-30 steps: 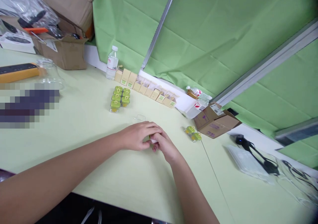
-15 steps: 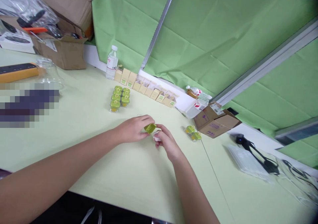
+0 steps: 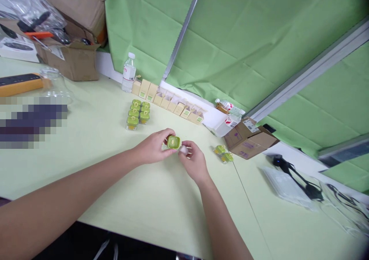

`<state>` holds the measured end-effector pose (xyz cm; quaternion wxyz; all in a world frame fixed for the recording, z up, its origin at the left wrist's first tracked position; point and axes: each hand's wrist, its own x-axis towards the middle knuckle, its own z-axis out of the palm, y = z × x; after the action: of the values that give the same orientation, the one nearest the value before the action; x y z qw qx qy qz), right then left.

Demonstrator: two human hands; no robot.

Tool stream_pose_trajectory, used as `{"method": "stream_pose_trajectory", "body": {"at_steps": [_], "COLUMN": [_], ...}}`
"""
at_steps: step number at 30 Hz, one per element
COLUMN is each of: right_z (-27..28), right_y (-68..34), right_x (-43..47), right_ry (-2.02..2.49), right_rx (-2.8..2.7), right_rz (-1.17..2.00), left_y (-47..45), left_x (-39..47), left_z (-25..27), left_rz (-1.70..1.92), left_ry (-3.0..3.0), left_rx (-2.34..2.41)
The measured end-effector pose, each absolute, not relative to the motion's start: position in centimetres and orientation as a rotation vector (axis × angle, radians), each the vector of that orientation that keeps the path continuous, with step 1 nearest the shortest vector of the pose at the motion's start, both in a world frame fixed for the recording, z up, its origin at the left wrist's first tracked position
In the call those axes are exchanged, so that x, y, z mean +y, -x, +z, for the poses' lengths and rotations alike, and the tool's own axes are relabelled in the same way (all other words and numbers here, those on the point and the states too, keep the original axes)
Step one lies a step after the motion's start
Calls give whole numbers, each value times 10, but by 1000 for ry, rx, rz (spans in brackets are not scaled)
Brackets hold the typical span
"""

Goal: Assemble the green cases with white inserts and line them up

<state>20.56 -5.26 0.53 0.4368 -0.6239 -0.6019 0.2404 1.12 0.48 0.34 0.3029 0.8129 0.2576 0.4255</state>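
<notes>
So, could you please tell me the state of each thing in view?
Green lid: in the left hand, hollow side showing
Small white item: in the right hand, kind unclear
Green-lidded jars: lids on
Water bottle: upright, capped
Small cartons: standing in a row, several open-topped
Left cardboard box: open, filled
Right cardboard box: appears open
Plastic bottles: apparently lying

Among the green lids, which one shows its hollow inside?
The green lid in the left hand; the other lids sit on small containers, tops upward.

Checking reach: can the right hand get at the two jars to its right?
Probably yes: only table shows between the right hand and the two jars. It holds a white piece, so it may need to free its fingers first.
</notes>
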Motion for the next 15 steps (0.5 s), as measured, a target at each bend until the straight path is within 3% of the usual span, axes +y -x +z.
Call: {"method": "stream_pose_trajectory", "body": {"at_steps": [8,15], "right_z": [-2,11], "right_y": [-208,-201], "right_x": [-55,-58], "right_ry": [1591,1408], "right_rx": [-1866,-1705], "right_rz": [442,479], "left_y": [-13,-15], "left_x": [3,-2], "left_z": [6,6], "left_rz": [1143,1146], "left_ry": [-2148,-1881], "left_rx": [667,534]}}
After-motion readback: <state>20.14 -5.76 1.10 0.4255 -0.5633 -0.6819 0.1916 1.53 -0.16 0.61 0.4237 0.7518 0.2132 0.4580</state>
